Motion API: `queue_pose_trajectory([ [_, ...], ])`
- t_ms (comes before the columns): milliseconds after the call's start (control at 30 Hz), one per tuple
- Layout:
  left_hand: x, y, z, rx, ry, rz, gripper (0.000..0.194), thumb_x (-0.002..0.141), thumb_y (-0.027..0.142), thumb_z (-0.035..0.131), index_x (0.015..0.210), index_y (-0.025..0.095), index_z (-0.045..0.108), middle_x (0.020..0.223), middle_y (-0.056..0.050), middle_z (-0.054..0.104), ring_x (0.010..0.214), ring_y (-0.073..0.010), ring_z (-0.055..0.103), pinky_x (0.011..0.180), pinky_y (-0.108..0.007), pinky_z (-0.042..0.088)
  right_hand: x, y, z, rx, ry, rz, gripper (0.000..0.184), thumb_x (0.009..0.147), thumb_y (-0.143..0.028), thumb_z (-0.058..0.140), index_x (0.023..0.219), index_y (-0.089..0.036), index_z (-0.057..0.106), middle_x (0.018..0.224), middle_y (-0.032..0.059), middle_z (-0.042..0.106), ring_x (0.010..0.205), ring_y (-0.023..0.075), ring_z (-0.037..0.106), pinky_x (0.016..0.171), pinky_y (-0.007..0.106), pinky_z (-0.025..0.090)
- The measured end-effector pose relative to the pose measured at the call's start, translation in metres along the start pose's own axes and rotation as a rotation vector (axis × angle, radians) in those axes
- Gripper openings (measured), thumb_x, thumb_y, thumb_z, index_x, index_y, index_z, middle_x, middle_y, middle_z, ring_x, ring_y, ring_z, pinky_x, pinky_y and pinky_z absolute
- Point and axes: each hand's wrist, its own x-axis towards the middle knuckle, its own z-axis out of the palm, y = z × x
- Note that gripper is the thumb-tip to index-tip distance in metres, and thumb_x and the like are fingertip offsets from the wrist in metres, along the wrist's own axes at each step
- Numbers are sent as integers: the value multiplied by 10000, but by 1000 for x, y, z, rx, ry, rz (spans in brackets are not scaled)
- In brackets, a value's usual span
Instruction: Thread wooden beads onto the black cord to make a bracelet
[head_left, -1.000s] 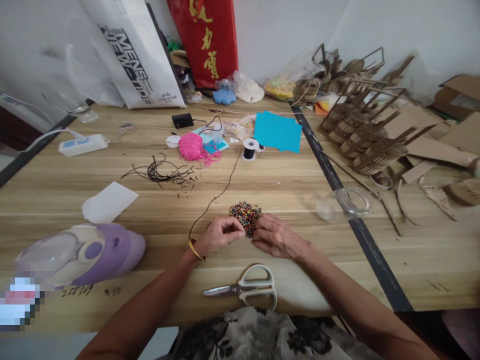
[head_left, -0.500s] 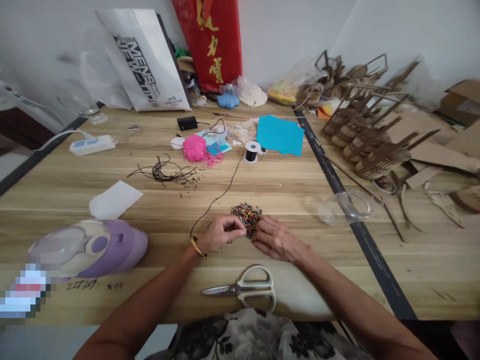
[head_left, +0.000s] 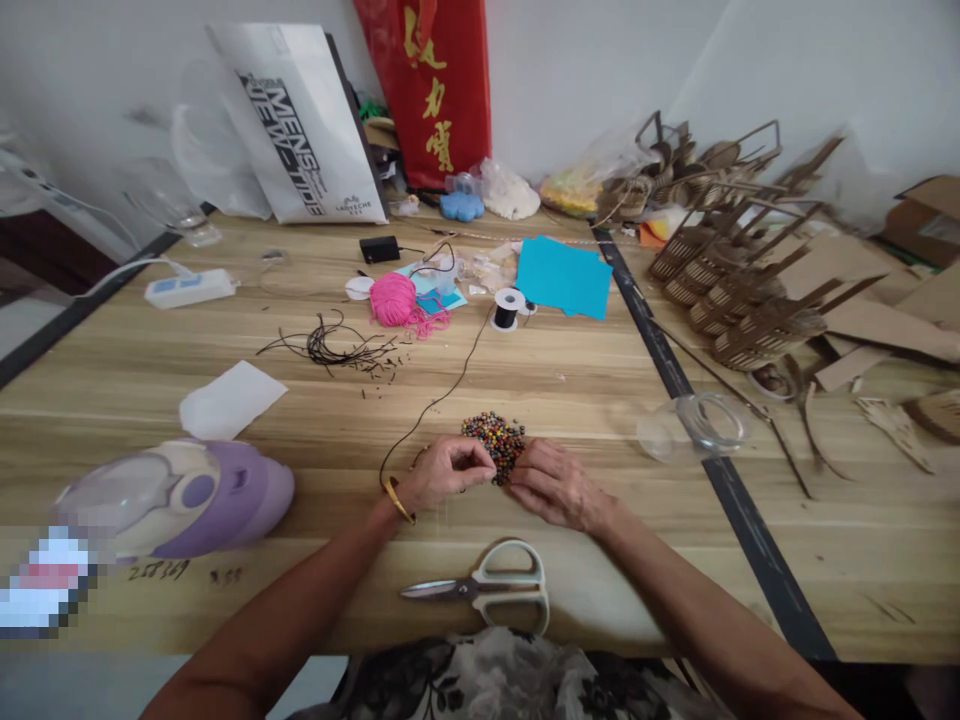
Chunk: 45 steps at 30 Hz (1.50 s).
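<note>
A pile of small multicoloured beads [head_left: 493,435] lies on the wooden table between my hands. My left hand [head_left: 446,468], with a gold bangle at its wrist, is closed in a pinch at the pile's lower left edge; what sits in the fingertips is too small to make out. Black cord [head_left: 431,404] runs from a white spool [head_left: 506,312] down to my left wrist, where the hand hides part of it. On the right, my right hand [head_left: 555,483] rests with fingers extended, their tips touching the beads. Scissors [head_left: 474,588] with pale handles lie nearer my body.
A purple-and-white appliance [head_left: 225,495] stands left, near white paper [head_left: 232,400]. Cut black cords [head_left: 330,345], pink yarn [head_left: 394,299] and blue sheets [head_left: 564,277] lie farther back. Clear round plastic pieces [head_left: 694,425] and woven baskets [head_left: 742,290] are at right.
The whole view has shifted slightly, so most things sit a little lower. Both hands keep nearly the same places at the beads, the left still pinched.
</note>
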Motion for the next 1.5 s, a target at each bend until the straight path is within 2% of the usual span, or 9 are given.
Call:
queue_pose_trajectory([
  [200,-2,-2,1,-17,2,13,228,713,324,679,698,101,632,614,1,555,550,-75,448,524,-196,348,2,-5,7,189,67,64,74,860,-133,559,900,-189,587,820,68,650,746,160,586,683,301,470],
  [400,-5,1,3,20,-17,8,177,723,280,670,703,107,641,656,-16,603,599,-92,505,586,-207,400,1,-8,13,310,99,118,89,841,-115,563,888,-189,579,791,62,655,730,158,596,692,309,492],
  [567,-6,1,5,68,-32,29,118,729,225,653,693,114,639,648,-6,612,591,-87,512,580,-195,406,1,-10,15,407,168,227,75,837,-135,584,888,-189,592,795,55,658,740,151,614,679,280,503],
  [767,-6,0,6,84,-41,70,101,738,215,645,704,119,645,646,0,623,583,-85,522,582,-190,418,4,-17,12,504,155,310,47,850,-159,587,886,-176,612,797,59,663,729,141,622,674,261,501],
  [1000,-7,4,6,119,-32,56,98,733,214,644,692,125,650,641,0,629,586,-90,526,586,-192,423,4,-18,11,526,149,344,73,873,-222,576,878,-166,623,797,68,665,738,144,622,692,272,506],
  [1500,-8,3,7,124,-24,20,102,726,223,646,702,124,653,635,2,613,585,-93,515,575,-193,407,5,-18,12,539,149,345,44,860,-201,588,881,-168,609,808,63,655,735,142,609,690,270,496],
])
